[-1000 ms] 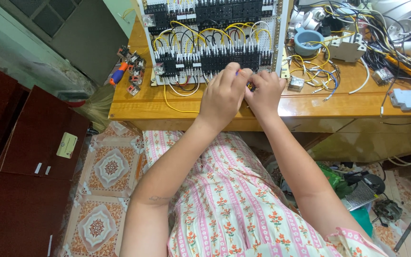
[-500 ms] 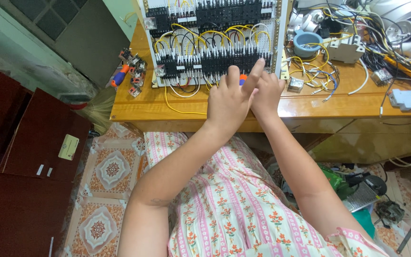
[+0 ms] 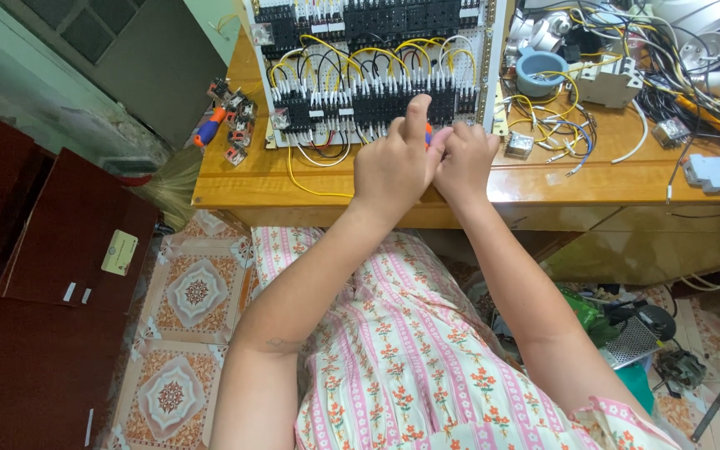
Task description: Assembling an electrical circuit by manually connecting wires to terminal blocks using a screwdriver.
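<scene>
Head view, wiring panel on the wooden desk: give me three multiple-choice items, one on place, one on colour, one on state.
1. Where does the blue cup sit?
A. right of the wiring panel
B. on the floor
C. on the person's lap

2. What colour are the looping wires across the panel?
A. green
B. yellow
C. purple

3. How are the left hand and right hand?
A. apart at the wooden desk ends
B. resting on the lap
C. together at the panel's lower edge

Answers: 1 A, the cup stands beside the panel; 2 B, yellow loops; 3 C, hands touch, an orange tool tip between them.
</scene>
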